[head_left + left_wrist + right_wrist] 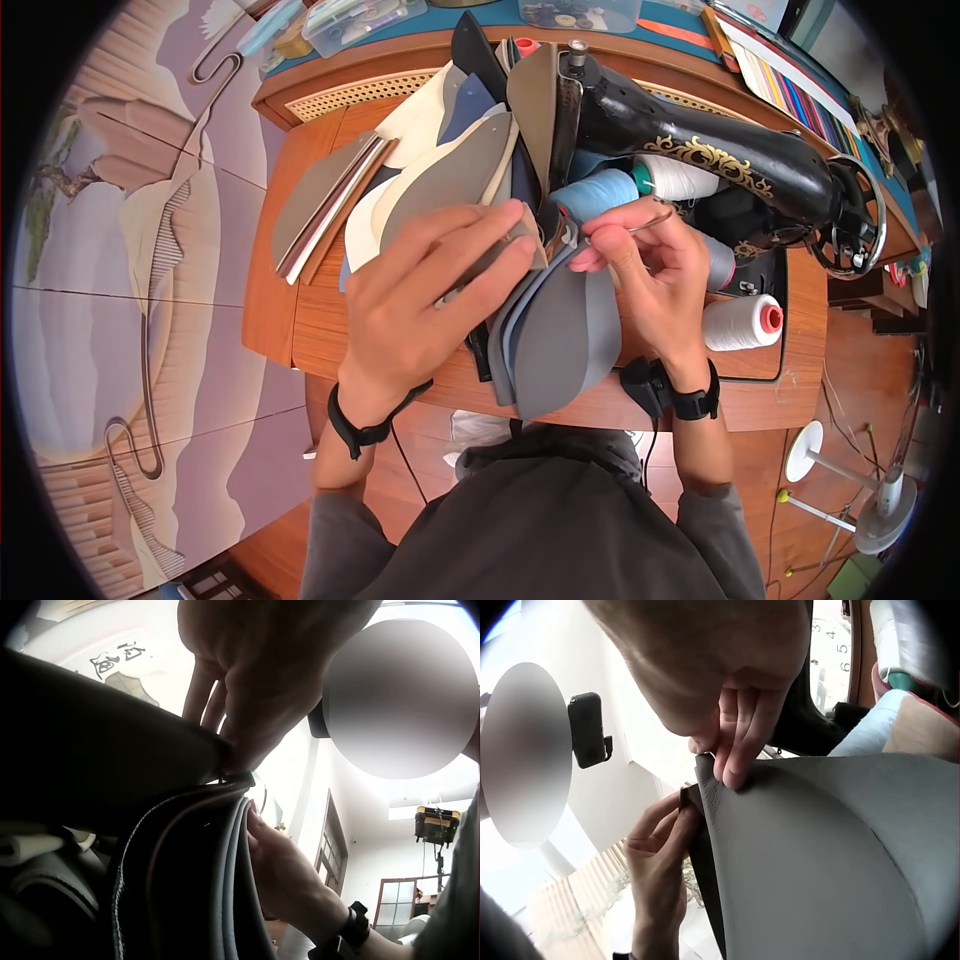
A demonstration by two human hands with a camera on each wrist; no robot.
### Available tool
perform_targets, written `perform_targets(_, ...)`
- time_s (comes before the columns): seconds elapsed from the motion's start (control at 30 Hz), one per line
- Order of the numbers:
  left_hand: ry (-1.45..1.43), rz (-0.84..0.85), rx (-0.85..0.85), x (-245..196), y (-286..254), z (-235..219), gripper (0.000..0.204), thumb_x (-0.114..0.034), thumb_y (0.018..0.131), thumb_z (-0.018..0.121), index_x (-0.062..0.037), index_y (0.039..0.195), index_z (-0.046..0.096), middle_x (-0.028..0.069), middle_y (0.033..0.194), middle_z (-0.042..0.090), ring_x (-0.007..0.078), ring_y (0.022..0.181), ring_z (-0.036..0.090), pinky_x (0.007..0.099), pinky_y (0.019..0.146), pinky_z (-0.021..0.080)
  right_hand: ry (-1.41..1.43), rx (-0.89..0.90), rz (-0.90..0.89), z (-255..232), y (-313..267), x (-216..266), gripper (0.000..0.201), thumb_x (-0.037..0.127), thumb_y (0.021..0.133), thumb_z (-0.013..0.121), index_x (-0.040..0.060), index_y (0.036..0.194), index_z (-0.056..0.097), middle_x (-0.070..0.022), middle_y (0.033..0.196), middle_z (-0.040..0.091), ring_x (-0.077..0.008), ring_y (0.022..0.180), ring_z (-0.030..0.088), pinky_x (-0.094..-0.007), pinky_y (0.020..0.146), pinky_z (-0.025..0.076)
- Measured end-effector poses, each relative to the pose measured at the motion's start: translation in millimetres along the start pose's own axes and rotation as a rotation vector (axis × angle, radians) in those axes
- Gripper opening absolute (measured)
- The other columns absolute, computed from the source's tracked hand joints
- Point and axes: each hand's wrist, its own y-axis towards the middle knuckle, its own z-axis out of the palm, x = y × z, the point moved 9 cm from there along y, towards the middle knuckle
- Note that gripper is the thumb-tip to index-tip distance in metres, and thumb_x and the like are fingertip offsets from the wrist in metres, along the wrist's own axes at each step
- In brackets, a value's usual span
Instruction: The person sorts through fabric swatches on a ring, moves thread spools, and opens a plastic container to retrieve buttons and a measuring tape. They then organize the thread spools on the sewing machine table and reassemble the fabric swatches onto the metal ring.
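Note:
My left hand [405, 290] pinches the edge of a brownish-grey leather piece [537, 243] between thumb and fingertips. Just to its right, my right hand [665, 270] grips the pointed top of a stack of curved grey leather panels [560, 340]. A thin, curved metal tool [652, 222] sticks out between the right thumb and forefinger; its kind is hidden by the fingers. Seen from the left wrist, the layered panel edges [232, 877] fan downward below both hands. In the right wrist view, two right fingertips press on the creased tip of the grey panel [795, 840].
Behind the hands stands a black sewing machine [700, 140] with gold ornament. Thread cones, one blue [600, 192] and one white [738, 325], lie around it. More leather pieces [440, 185] pile up on the wooden table [270, 290] at the left. Plastic boxes [365, 25] line the back shelf.

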Motion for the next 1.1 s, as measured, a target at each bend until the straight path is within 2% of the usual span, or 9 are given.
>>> perform_targets(0.23, -0.006, 0.053, -0.001, -9.8, -6.8, -3.8, 0.031, 0.000, 0.068, 0.073, -0.0045, 0.099, 0.073, 0.0118, 0.107, 0.073, 0.0250, 0.088, 0.067, 0.0290, 0.066, 0.056, -0.274, 0.055, -0.215, -0.1, -3.7, 25.1, 0.008, 0.006, 0.091, 0.069, -0.0020, 0.091, 0.067, -0.0067, 0.079, 0.072, -0.0155, 0.070, 0.071, -0.0246, 0.064, 0.054)
perform_targets(0.7, -0.007, 0.068, -0.072, -11.2, -16.6, -6.1, 0.040, -0.002, 0.063, 0.074, -0.0084, 0.103, 0.074, 0.0170, 0.112, 0.072, 0.0273, 0.091, 0.066, 0.0303, 0.071, 0.058, 0.032, 0.011, -0.205, -0.9, -7.1, 14.3, 0.012, 0.010, 0.095, 0.066, -0.0023, 0.093, 0.065, -0.0087, 0.080, 0.070, -0.0151, 0.069, 0.070, -0.0242, 0.063, 0.054)
perform_targets(0.8, -0.079, 0.009, -0.048, -6.4, -17.7, -1.6, 0.036, 0.002, 0.068, 0.074, -0.0047, 0.104, 0.073, 0.0185, 0.112, 0.071, 0.0282, 0.092, 0.066, 0.0307, 0.074, 0.057, 0.157, 0.015, -0.126, 3.0, -8.6, 6.6, 0.015, 0.012, 0.097, 0.065, -0.0028, 0.095, 0.064, -0.0094, 0.079, 0.069, -0.0147, 0.069, 0.068, -0.0244, 0.065, 0.054)
perform_targets(0.87, -0.455, -0.312, -0.091, 16.7, -24.1, 8.3, 0.027, 0.008, 0.077, 0.071, 0.0001, 0.103, 0.072, 0.0180, 0.110, 0.072, 0.0272, 0.097, 0.067, 0.0307, 0.076, 0.056, 0.241, 0.020, -0.072, 8.0, -9.6, -2.8, 0.016, 0.013, 0.098, 0.064, -0.0031, 0.097, 0.063, -0.0097, 0.078, 0.068, -0.0144, 0.070, 0.067, -0.0244, 0.065, 0.053)
perform_targets(0.9, -0.457, -0.312, -0.089, 12.9, -24.6, 9.3, 0.027, 0.008, 0.077, 0.071, 0.0001, 0.103, 0.072, 0.0180, 0.110, 0.072, 0.0272, 0.097, 0.067, 0.0307, 0.076, 0.056, 0.351, 0.033, -0.014, 13.0, -9.7, -11.4, 0.017, 0.014, 0.099, 0.063, -0.0032, 0.099, 0.063, -0.0096, 0.078, 0.068, -0.0141, 0.070, 0.067, -0.0248, 0.066, 0.053)
perform_targets(0.97, -0.596, -0.560, -0.120, 25.2, -35.0, 16.0, 0.036, 0.003, 0.075, 0.078, 0.0007, 0.110, 0.071, 0.0166, 0.115, 0.070, 0.0303, 0.098, 0.068, 0.0349, 0.079, 0.057, 0.461, 0.043, 0.044, 15.8, -9.4, -18.0, 0.019, 0.015, 0.100, 0.061, -0.0032, 0.101, 0.062, -0.0096, 0.077, 0.067, -0.0138, 0.071, 0.066, -0.0252, 0.067, 0.053)
perform_targets(1.03, -0.589, -0.484, -0.143, 13.6, -26.2, 13.6, 0.046, 0.000, 0.073, 0.081, 0.0018, 0.117, 0.066, 0.0180, 0.118, 0.068, 0.0305, 0.100, 0.067, 0.0356, 0.081, 0.056, 0.582, 0.075, 0.154, 20.1, -9.8, -25.7, 0.018, 0.016, 0.101, 0.060, -0.0024, 0.104, 0.061, -0.0098, 0.078, 0.068, -0.0136, 0.072, 0.066, -0.0258, 0.069, 0.052)
perform_targets(1.07, -0.579, -0.408, -0.166, 5.5, -20.9, 11.2, 0.057, -0.002, 0.071, 0.084, 0.0029, 0.123, 0.062, 0.0195, 0.120, 0.067, 0.0306, 0.102, 0.067, 0.0363, 0.082, 0.056, 0.582, 0.073, 0.153, 19.9, -10.2, -23.8, 0.018, 0.016, 0.101, 0.060, -0.0024, 0.104, 0.061, -0.0098, 0.078, 0.068, -0.0136, 0.072, 0.066, -0.0258, 0.069, 0.052)
perform_targets(1.1, -0.579, -0.407, -0.165, 3.8, -21.9, 17.4, 0.057, -0.002, 0.071, 0.084, 0.0029, 0.123, 0.062, 0.0195, 0.120, 0.067, 0.0306, 0.102, 0.067, 0.0363, 0.082, 0.056, 0.583, 0.070, 0.167, 20.3, -11.1, -21.9, 0.017, 0.015, 0.101, 0.060, -0.0023, 0.104, 0.061, -0.0100, 0.079, 0.068, -0.0137, 0.072, 0.066, -0.0261, 0.070, 0.052)
